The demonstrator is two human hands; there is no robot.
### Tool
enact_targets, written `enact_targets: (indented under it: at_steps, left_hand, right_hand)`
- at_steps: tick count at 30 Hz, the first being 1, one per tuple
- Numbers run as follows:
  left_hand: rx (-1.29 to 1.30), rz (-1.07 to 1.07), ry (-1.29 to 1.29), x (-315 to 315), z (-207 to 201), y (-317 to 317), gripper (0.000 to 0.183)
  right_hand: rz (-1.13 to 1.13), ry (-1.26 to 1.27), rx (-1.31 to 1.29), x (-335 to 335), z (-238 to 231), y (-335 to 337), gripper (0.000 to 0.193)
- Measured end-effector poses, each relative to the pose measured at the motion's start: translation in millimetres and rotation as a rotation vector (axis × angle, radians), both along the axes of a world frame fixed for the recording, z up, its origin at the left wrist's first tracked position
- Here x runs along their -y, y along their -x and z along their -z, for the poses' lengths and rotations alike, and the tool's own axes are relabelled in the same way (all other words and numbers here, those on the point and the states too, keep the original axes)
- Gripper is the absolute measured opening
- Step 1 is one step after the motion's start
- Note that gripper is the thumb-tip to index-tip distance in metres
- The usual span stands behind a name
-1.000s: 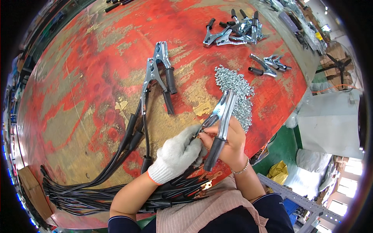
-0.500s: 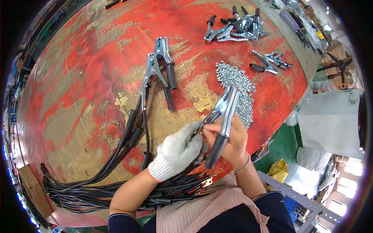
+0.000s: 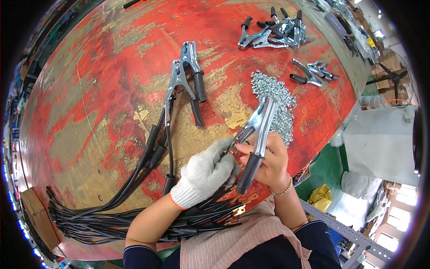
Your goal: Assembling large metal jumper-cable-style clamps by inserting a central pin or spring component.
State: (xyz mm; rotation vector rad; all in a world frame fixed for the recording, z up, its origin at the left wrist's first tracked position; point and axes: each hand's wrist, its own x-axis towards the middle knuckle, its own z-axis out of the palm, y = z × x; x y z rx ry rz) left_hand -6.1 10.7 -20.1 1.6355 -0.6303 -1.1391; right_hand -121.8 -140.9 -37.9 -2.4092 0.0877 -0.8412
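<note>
My left hand (image 3: pixel 201 172), in a white knit glove, is closed around the lower arm of a silver spring clamp (image 3: pixel 265 123) and a cable end. A coppery lug (image 3: pixel 232 149) shows at its fingertips. The clamp's jaws point up and away; its other handle, in a black sleeve (image 3: pixel 250 174), crosses in front of my right hand. My bare right hand (image 3: pixel 272 163) has its fingers bent, the tips at the clamp's lower arm beside the lug. Whatever small thing they pinch is hidden. Loose screws (image 3: pixel 275 96) lie heaped just beyond the clamp.
Two clamps on black cables (image 3: pixel 179 80) lie left of centre on the worn red table (image 3: pixel 58 130). More clamps (image 3: pixel 275 36) are piled far right, with a smaller group (image 3: pixel 313 71) nearer. A bundle of black cables (image 3: pixel 98 222) with copper lugs runs along the near edge.
My right hand has shifted slightly right, its fingertips still at the lug. The left hand and the clamp stay almost where they were. The whole view has moved a little.
</note>
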Motion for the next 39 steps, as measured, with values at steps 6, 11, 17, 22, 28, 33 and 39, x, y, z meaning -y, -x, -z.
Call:
enact_targets:
  at_steps: [6, 11, 17, 22, 28, 33, 39]
  left_hand:
    - [0.027, 0.025, -0.026, 1, -3, -2, 0.036]
    - [0.121, 0.028, 0.014, -3, 10, 4, 0.037]
    - [0.059, 0.024, -0.016, 1, -3, 0, 0.037]
    - [0.083, 0.027, -0.016, 0, -5, 0, 0.037]
    - [0.128, -0.045, 0.0, 0, -9, 1, 0.033]
    - [0.762, -0.245, -0.007, -4, -11, -36, 0.034]
    - [1.151, -0.272, -0.345, -17, -3, -71, 0.051]
  right_hand:
    - [-0.017, -0.003, -0.026, 4, 2, 1, 0.028]
    - [-0.042, -0.045, 0.029, 5, 2, 2, 0.022]
    - [-0.017, 0.003, -0.026, 3, -2, 1, 0.018]
    - [-0.012, 0.012, 0.022, 1, 3, 3, 0.02]
    - [0.062, -0.025, 0.1, 6, 10, 5, 0.017]
    - [0.206, 0.038, -0.024, 39, -2, 17, 0.023]
    - [0.532, 0.222, -0.296, 172, 0, 34, 0.039]
